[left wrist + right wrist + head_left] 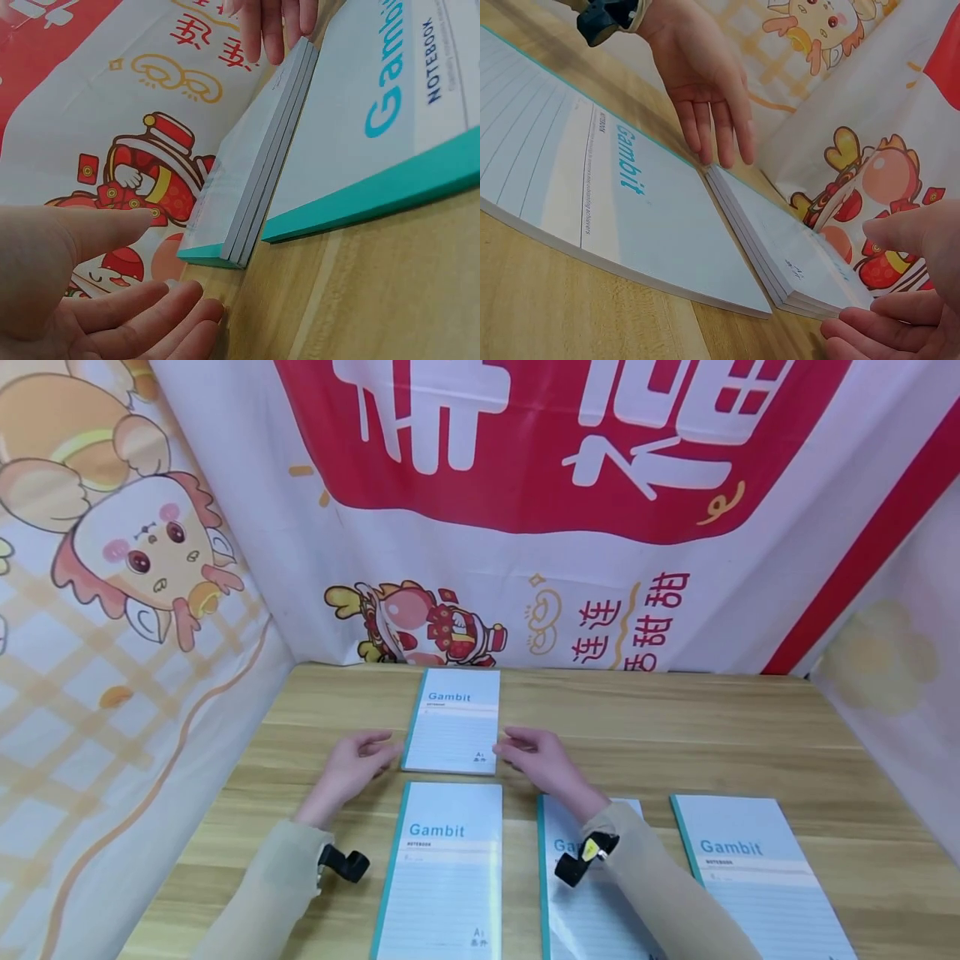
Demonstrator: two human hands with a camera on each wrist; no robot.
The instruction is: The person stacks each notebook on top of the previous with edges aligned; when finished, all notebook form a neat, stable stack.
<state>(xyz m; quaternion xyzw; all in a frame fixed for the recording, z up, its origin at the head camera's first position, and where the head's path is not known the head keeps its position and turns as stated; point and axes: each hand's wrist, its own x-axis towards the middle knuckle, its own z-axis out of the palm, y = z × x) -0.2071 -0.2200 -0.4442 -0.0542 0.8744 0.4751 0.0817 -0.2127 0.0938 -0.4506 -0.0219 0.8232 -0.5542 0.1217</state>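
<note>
Head view: notebook stack (453,727), seemingly part-built, lies far back on the table (675,727) between left hand (358,766) and right hand (543,762), both loosely spread, empty; three separate notebooks (450,881) (585,917) (757,881) nearer, apparently left to add.

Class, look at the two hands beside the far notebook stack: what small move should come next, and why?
Probably bring the left hand and right hand gently inward against the far stack: they flank it, neither grips it, and the wrist views show three layers that light side pressure could keep aligned.
</note>
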